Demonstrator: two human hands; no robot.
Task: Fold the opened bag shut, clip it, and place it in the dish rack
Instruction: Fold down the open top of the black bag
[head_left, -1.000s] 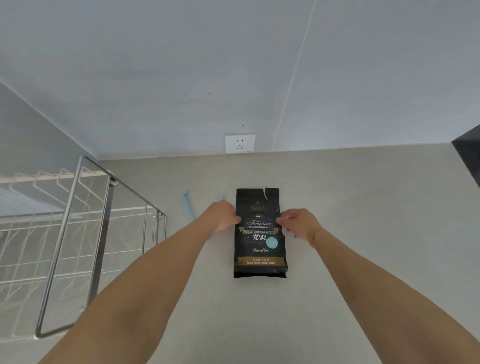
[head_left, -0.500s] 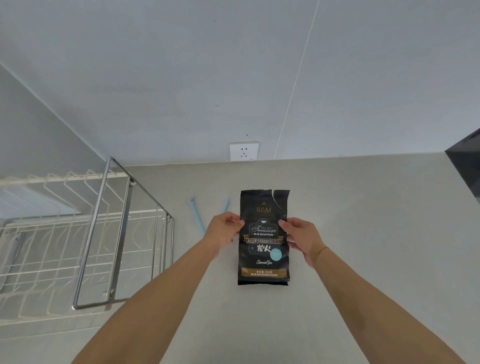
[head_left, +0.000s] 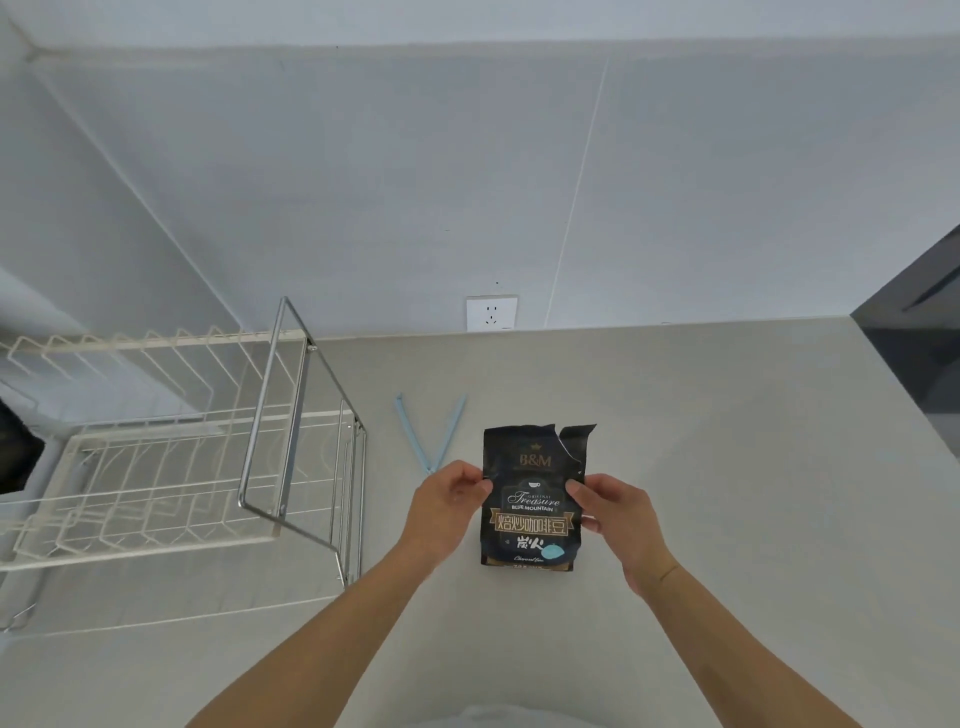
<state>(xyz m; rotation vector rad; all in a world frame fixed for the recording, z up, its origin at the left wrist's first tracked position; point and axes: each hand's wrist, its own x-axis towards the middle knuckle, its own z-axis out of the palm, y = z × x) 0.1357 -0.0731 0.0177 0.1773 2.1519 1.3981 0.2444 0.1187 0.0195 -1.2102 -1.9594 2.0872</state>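
A black coffee bag (head_left: 535, 499) with gold lettering stands tilted up off the grey counter, its torn top open and unfolded. My left hand (head_left: 447, 501) pinches its left edge at mid-height. My right hand (head_left: 613, 506) pinches the right edge at the same height. A pale blue sealing clip (head_left: 431, 434) lies open in a V on the counter just beyond my left hand, whose fingers hide its hinge end. The dish rack (head_left: 291, 431), white wire with a chrome frame, stands at the left.
A white wall socket (head_left: 491, 313) sits on the wall behind the counter (head_left: 727, 467). A dark appliance or surface (head_left: 919, 338) borders the counter at the far right. A dark object (head_left: 15, 452) shows at the left edge by the rack.
Both hands have lifted the bag's top end, so it now tilts up off the counter instead of lying flat. The view has tipped upward, showing more wall and rack.
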